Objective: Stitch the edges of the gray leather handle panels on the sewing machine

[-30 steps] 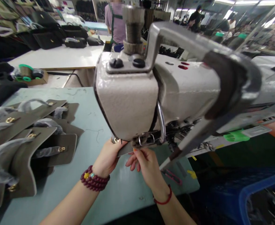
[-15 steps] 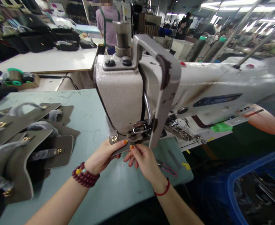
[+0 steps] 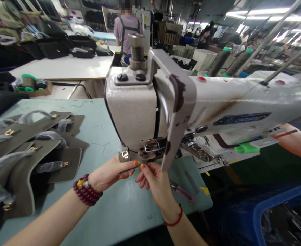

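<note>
A small grey leather piece point(image 3: 121, 158) with a gold metal fitting point(image 3: 125, 155) sits at the needle end of a white sewing machine point(image 3: 131, 114). My left hand point(image 3: 109, 173) is closed on it, thumb on top and fingers beneath. Thumb and fingertips of my right hand point(image 3: 157, 184) pinch together at the near edge of the same piece, close to my left thumb. The machine head hides the needle and part of the leather.
Grey leather bag parts point(image 3: 19, 174) with plastic-wrapped handles lie stacked at left. Pink-handled thread snips point(image 3: 182, 192) rest right of my right hand. A blue plastic basket point(image 3: 257, 218) stands at lower right. Another person point(image 3: 126, 30) works beyond the machine.
The view has shifted slightly. The leather piece between my hands has tilted, showing less of its face, and my right fingertips have come closer to my left thumb.
</note>
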`<state>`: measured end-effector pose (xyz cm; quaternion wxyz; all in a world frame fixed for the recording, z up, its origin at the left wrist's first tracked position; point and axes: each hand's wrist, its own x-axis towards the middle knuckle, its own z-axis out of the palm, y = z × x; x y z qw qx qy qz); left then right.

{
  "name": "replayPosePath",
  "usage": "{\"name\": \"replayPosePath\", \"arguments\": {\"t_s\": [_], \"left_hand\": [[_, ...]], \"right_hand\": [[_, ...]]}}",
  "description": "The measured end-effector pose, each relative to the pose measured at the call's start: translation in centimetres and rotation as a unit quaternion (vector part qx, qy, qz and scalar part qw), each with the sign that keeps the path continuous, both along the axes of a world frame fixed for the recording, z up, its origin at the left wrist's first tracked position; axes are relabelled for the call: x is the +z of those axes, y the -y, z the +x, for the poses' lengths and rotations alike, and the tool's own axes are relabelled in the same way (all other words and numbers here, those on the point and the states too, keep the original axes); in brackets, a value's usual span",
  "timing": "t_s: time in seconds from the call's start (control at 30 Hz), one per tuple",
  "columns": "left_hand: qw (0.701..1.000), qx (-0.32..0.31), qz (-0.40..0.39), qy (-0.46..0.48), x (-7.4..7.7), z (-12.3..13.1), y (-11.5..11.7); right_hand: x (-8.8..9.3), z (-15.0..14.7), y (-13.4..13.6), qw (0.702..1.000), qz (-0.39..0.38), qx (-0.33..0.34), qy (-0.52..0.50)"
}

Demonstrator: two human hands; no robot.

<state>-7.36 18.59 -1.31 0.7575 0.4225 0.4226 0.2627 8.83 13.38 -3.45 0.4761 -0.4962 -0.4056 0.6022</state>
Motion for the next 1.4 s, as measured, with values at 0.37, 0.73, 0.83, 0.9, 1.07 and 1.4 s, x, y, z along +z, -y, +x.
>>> {"name": "replayPosePath", "arguments": {"t_s": [0.37, 0.73, 0.83, 0.9, 1.07, 1.4], "left_hand": [[0.998, 0.014, 0.034, -0.049, 0.1, -0.5, -1.4], [0.997, 0.062, 0.028, -0.032, 0.0, -0.5, -1.6], [0.996, 0.082, 0.033, -0.032, 0.2, 0.0, -1.0], [0.994, 0.098, 0.038, -0.032, 0.4, 0.4, -0.4], [0.986, 0.163, 0.032, -0.023, -0.2, 1.5, 1.2], [0.938, 0.343, 0.032, 0.035, -1.1, 6.9, 4.7]], "right_hand": [[-0.6, -2.2, -0.4, 0.996, -0.014, -0.086, -0.019], [-0.2, -4.3, -0.4, 0.985, -0.033, -0.170, 0.011], [-0.5, -4.3, -0.4, 0.985, -0.024, -0.171, 0.013], [-0.6, -4.1, -0.4, 0.985, -0.023, -0.169, 0.017], [-0.6, -3.6, -0.4, 0.988, -0.020, -0.152, 0.023], [0.5, -0.7, -0.4, 0.997, -0.006, -0.069, 0.045]]}}
